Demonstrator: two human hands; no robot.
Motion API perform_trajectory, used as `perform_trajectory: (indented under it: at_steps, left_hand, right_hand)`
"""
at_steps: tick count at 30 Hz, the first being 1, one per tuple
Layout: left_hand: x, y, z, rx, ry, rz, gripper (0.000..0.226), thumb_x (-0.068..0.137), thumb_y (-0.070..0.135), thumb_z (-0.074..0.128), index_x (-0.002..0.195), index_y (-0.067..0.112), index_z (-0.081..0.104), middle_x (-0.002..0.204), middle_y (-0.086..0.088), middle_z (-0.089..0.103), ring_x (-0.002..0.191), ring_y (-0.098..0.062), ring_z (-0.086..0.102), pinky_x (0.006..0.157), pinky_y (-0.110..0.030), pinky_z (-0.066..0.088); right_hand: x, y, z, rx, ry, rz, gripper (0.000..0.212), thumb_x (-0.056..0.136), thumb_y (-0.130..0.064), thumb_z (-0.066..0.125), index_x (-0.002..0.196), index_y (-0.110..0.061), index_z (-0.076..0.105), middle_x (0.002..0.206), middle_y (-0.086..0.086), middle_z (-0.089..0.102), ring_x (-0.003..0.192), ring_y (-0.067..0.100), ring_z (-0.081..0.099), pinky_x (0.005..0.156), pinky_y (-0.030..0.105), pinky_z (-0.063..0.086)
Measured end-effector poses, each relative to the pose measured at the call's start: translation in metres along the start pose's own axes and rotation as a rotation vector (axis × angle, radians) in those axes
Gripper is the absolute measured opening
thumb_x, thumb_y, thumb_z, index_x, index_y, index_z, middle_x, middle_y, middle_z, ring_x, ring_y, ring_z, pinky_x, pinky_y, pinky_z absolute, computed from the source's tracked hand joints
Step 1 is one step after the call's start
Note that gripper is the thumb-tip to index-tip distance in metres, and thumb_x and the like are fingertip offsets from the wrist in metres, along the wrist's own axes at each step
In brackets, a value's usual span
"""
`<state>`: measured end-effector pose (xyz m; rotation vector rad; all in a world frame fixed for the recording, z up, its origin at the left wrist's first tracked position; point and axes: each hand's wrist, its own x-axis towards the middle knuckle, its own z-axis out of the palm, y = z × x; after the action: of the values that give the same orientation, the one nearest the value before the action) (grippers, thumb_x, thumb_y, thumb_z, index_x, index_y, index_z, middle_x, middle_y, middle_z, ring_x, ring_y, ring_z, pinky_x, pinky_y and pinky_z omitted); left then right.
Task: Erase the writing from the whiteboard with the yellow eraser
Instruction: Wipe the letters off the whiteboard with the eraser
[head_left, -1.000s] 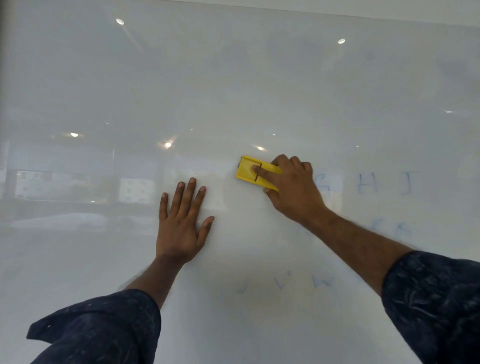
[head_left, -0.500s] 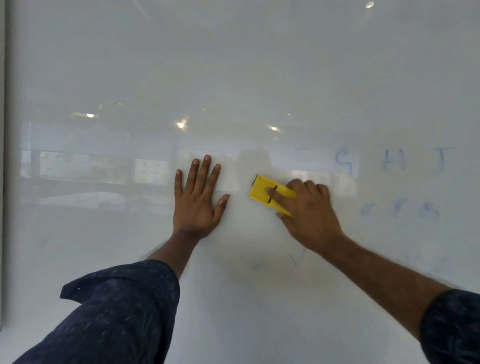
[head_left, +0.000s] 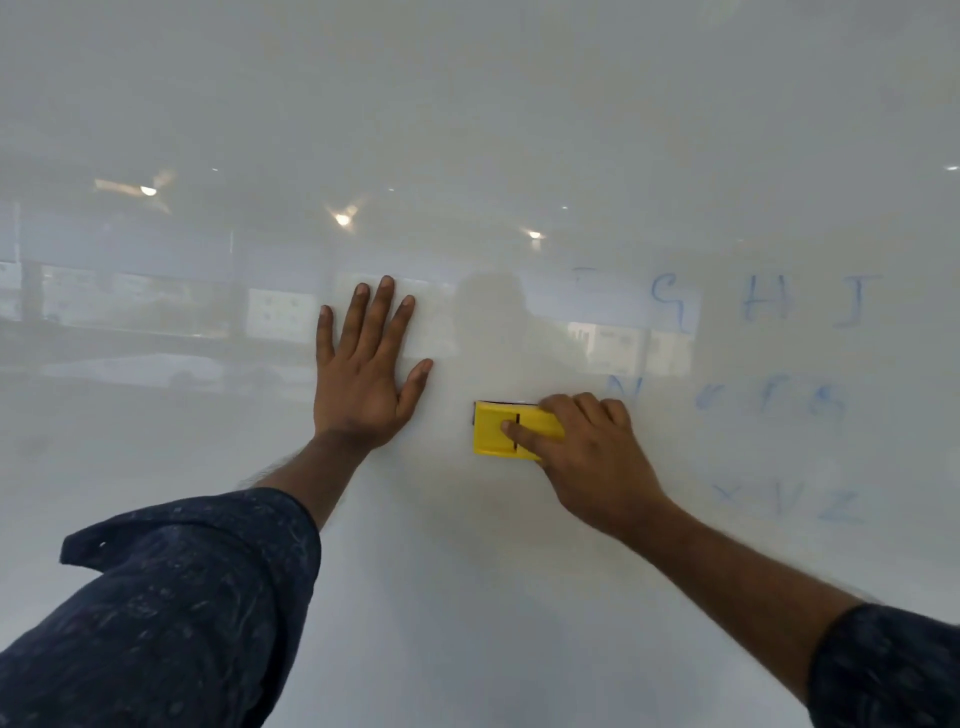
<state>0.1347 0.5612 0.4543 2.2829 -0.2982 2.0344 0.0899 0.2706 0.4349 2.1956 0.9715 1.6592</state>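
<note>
The whiteboard fills the whole view. My right hand presses the yellow eraser flat against the board near the middle, thumb across its back. My left hand lies flat on the board, fingers spread, just left of the eraser and apart from it. Faint blue letters sit to the right: G, H and J in a top row, smudged letters in a middle row, and X Y Z lower down.
The glossy board reflects ceiling lights and windows on its left half. Dark blue sleeves cover both forearms at the bottom corners.
My right hand has slid the eraser downward, from the top letter row to the level of the middle row. The lower letters that showed under the eraser before are gone. My left hand stays flat.
</note>
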Motion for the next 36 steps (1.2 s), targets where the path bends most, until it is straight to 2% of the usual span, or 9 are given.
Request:
perform_trajectory:
  at_steps: [4,7,12,14,20,25,28,32,36]
  left_hand:
    - [0.000,0.000,-0.003,-0.015,-0.009,-0.001,0.069,0.103,0.054,0.032,0.162,0.022,0.021,0.172,-0.003,0.014,0.160,-0.023,0.007,0.127,-0.056,0.007]
    - [-0.001,0.001,-0.004,-0.021,-0.026,-0.002,0.069,0.103,0.053,0.033,0.163,0.022,0.020,0.172,-0.003,0.014,0.160,-0.023,0.006,0.127,-0.056,0.008]
    - [-0.002,0.004,-0.007,-0.012,-0.035,-0.008,0.069,0.102,0.052,0.034,0.163,0.023,0.020,0.172,-0.003,0.013,0.160,-0.022,0.007,0.127,-0.055,0.008]
    - [-0.001,0.004,-0.005,-0.013,-0.019,-0.003,0.069,0.102,0.052,0.035,0.162,0.022,0.021,0.172,-0.002,0.014,0.160,-0.022,0.008,0.127,-0.054,0.007]
    - [-0.002,0.001,-0.001,-0.005,-0.002,0.000,0.069,0.101,0.053,0.034,0.162,0.025,0.020,0.172,0.000,0.013,0.159,-0.023,0.012,0.127,-0.055,0.009]
    - [-0.003,0.001,-0.007,0.002,-0.018,0.005,0.068,0.101,0.051,0.035,0.162,0.024,0.023,0.172,-0.001,0.016,0.159,-0.023,0.014,0.126,-0.056,0.012]
    - [-0.003,0.007,-0.010,-0.004,-0.032,-0.005,0.066,0.100,0.049,0.036,0.160,0.021,0.030,0.170,-0.003,0.021,0.158,-0.026,0.018,0.125,-0.057,0.015]
    - [0.000,0.014,-0.018,-0.042,-0.063,-0.001,0.065,0.099,0.048,0.037,0.157,0.017,0.037,0.168,-0.006,0.027,0.156,-0.030,0.022,0.124,-0.058,0.018]
    - [0.013,0.029,-0.028,-0.092,-0.144,0.108,0.070,0.098,0.055,0.040,0.159,0.023,0.031,0.170,-0.004,0.020,0.158,-0.027,0.016,0.125,-0.056,0.017]
  right_hand:
    - [-0.024,-0.030,0.011,0.049,-0.061,-0.127,0.052,0.081,-0.022,0.067,0.129,-0.036,0.054,0.108,0.009,0.061,0.083,0.030,0.054,0.072,0.039,0.031]
    - [-0.033,-0.010,0.003,0.027,-0.101,-0.189,0.052,0.080,-0.018,0.064,0.128,-0.035,0.055,0.109,0.010,0.062,0.083,0.030,0.056,0.073,0.039,0.031]
    - [-0.002,0.043,-0.028,-0.039,0.027,0.178,0.058,0.073,-0.027,0.075,0.127,-0.037,0.056,0.107,0.008,0.060,0.084,0.032,0.056,0.073,0.039,0.030]
    - [0.011,0.040,-0.033,-0.026,0.040,0.239,0.059,0.071,-0.028,0.078,0.126,-0.035,0.059,0.107,0.009,0.060,0.086,0.033,0.057,0.074,0.040,0.032]
    - [0.000,0.035,-0.028,-0.038,-0.069,-0.028,0.056,0.070,-0.032,0.078,0.123,-0.038,0.059,0.105,0.005,0.063,0.082,0.029,0.059,0.074,0.038,0.033]
    - [0.015,0.102,-0.063,-0.098,0.039,0.353,0.058,0.067,-0.028,0.082,0.121,-0.036,0.063,0.104,0.005,0.061,0.081,0.030,0.058,0.072,0.037,0.031]
    - [0.029,0.106,-0.070,-0.067,0.032,0.443,0.056,0.069,-0.029,0.081,0.123,-0.033,0.064,0.104,0.008,0.060,0.085,0.032,0.059,0.074,0.040,0.035]
    - [0.015,0.085,-0.058,-0.024,-0.033,0.225,0.060,0.066,-0.031,0.083,0.123,-0.033,0.063,0.102,0.007,0.061,0.082,0.031,0.059,0.071,0.042,0.043]
    - [0.006,0.121,-0.066,-0.139,-0.050,0.074,0.055,0.068,-0.028,0.079,0.121,-0.035,0.064,0.106,0.007,0.063,0.084,0.030,0.061,0.076,0.040,0.034]
